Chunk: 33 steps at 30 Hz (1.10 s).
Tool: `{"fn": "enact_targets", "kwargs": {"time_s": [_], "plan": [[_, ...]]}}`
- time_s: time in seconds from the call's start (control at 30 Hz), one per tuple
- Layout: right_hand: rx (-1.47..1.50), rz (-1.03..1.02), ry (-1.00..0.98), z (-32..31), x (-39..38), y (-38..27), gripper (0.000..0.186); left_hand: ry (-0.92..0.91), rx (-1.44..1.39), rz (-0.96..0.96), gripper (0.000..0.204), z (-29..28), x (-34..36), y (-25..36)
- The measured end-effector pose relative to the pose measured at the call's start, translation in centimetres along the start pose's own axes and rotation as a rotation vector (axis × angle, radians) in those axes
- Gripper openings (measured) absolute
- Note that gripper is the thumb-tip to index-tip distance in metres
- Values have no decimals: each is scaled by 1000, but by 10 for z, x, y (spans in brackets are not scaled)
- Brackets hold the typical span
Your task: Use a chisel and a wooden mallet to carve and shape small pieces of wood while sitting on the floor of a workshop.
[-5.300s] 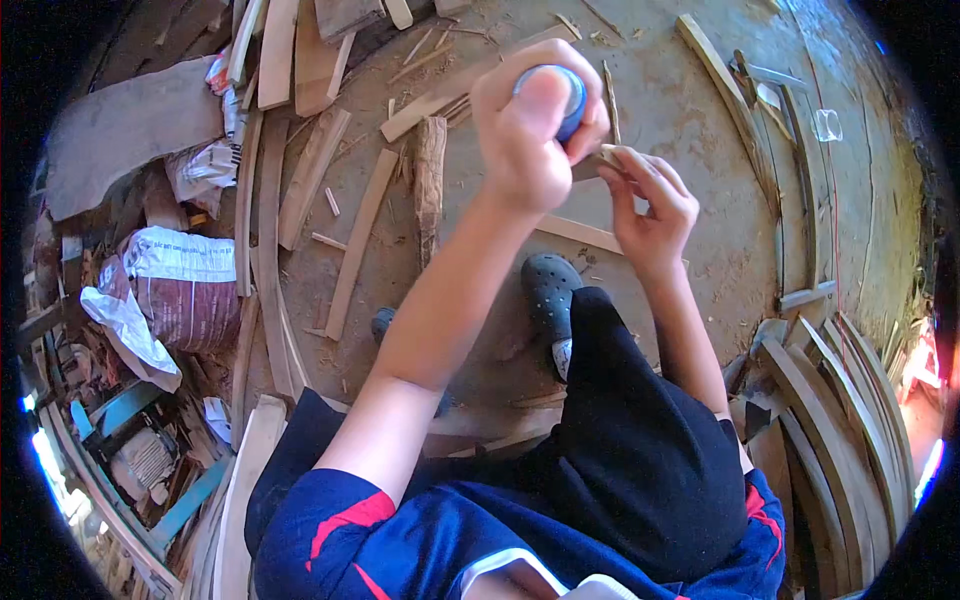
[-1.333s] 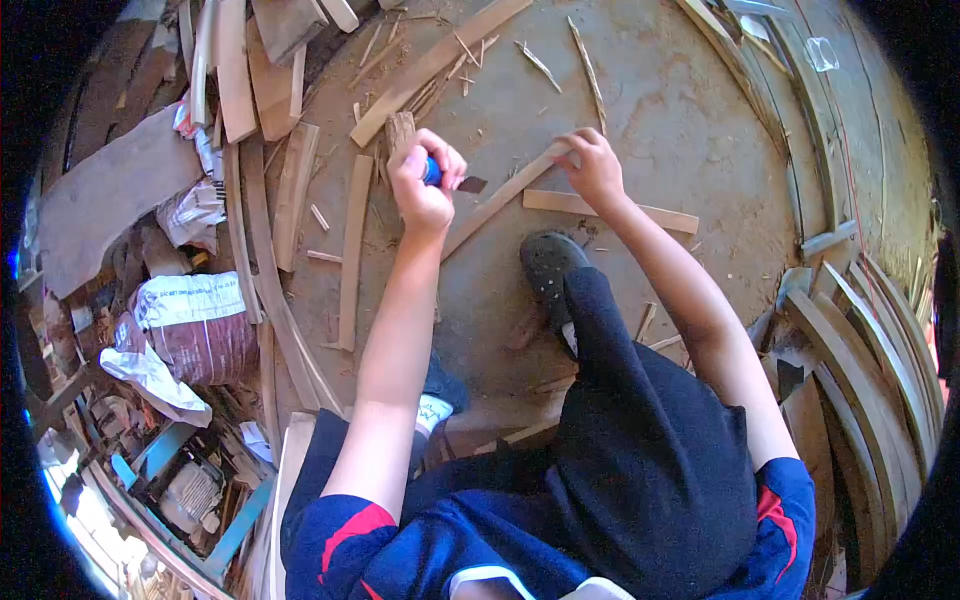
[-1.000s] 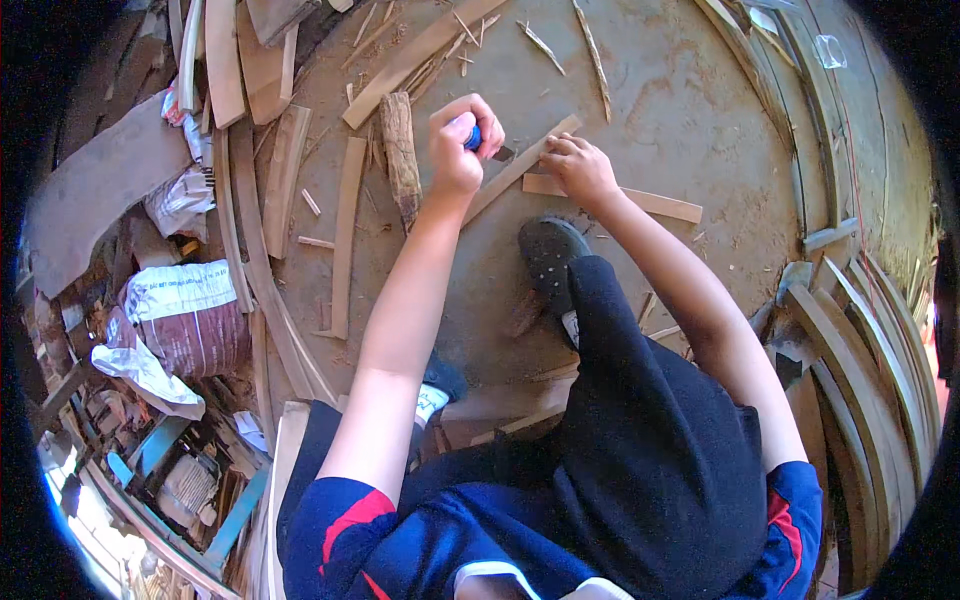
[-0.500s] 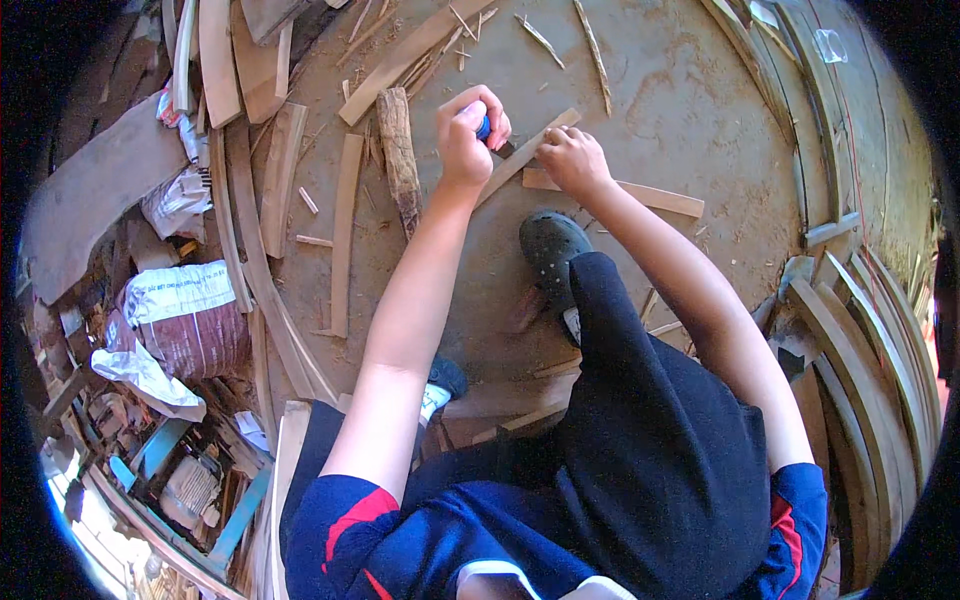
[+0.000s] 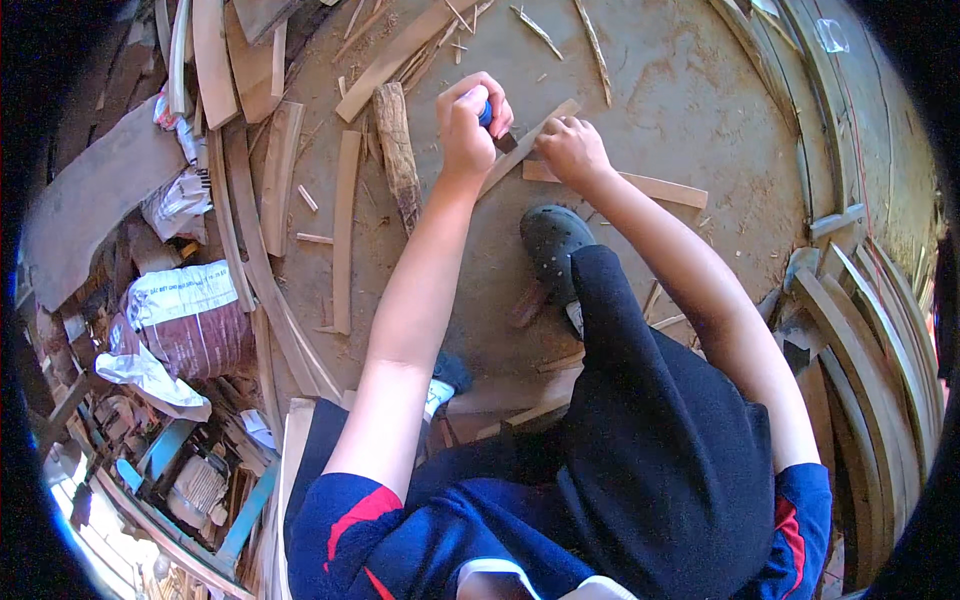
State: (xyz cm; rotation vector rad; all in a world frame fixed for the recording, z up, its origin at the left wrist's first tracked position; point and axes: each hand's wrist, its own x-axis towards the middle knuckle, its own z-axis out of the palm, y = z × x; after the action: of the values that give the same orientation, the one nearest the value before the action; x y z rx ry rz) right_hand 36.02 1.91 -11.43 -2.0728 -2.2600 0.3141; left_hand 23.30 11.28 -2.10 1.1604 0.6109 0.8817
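My left hand [image 5: 468, 128] is closed around the blue handle of a flat-bladed tool [image 5: 485, 114]. Its short dark blade points right and lies against a narrow wood strip [image 5: 520, 152], which slants up to the right. On the strip's right side, my right hand [image 5: 572, 150] grips it with curled fingers, partly hiding it. Just beneath that hand lies a second, slightly curved wood piece [image 5: 660, 190] on the floor. A rough-edged wood stick [image 5: 398, 155] rests left of my left wrist.
Wood boards [image 5: 342, 235] and thin offcuts lie on the dusty floor [image 5: 690, 110]. To the left are a brown wrapped bundle [image 5: 195, 335] and a motor [image 5: 198, 490] among scraps. Curved timbers [image 5: 850, 380] are stacked at right. My grey clog [image 5: 556, 245] stands below the strip.
The tool's blade has turned so that more of its flat face shows against the strip. Both hands stay nearly in place, with their holds unchanged.
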Motion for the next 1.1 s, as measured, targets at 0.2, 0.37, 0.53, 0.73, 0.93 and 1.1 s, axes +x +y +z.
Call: {"fn": "enact_targets", "kwargs": {"time_s": [0.2,0.37,0.53,0.73,0.93,1.1], "plan": [[-31,0,-22,0,2,0,14,18,4,0,30,0,1,0],[-34,14,-47,-1,1,1,17,38,-10,-3,29,0,3,-2],[-28,13,-59,-2,2,-1,16,47,-58,20,27,-3,4,-2],[0,15,-4,2,1,1,14,43,-43,16,28,3,6,0],[-3,11,-16,-1,1,1,14,58,40,-8,28,6,8,-1],[20,18,-25,-4,1,-1,16,110,-51,-20,30,-9,11,-6]]}}
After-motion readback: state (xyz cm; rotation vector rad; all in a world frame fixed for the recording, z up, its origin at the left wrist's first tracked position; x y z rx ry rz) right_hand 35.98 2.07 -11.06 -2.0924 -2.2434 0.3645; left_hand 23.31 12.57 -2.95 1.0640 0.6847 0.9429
